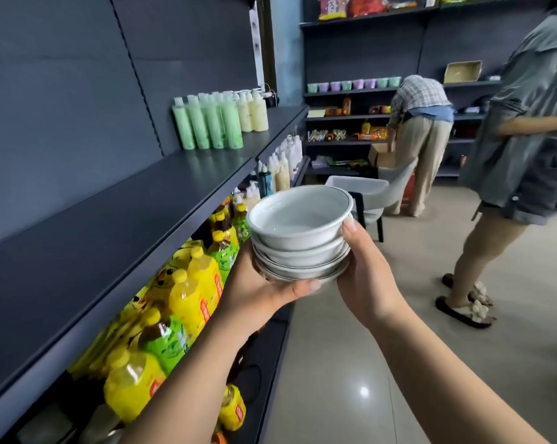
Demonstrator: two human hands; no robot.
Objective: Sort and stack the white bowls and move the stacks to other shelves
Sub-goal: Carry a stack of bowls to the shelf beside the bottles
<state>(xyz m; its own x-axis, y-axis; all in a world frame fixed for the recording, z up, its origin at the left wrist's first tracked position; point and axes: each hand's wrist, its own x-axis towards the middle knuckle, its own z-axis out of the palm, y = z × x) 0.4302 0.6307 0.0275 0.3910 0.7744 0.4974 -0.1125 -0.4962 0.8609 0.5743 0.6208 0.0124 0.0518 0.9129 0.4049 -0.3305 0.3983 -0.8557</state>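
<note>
- Head view: your left hand cups the stack underneath; right hand clasps its side.
- Shelf lies at nine o'clock, nearer your left.

Green bottles stand above yellow bottles; a grey chair stands beyond.

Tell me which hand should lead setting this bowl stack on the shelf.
Left hand, probably: it cups the bowl stack from below, nearest the shelf; the right hand only steadies its side.
</note>
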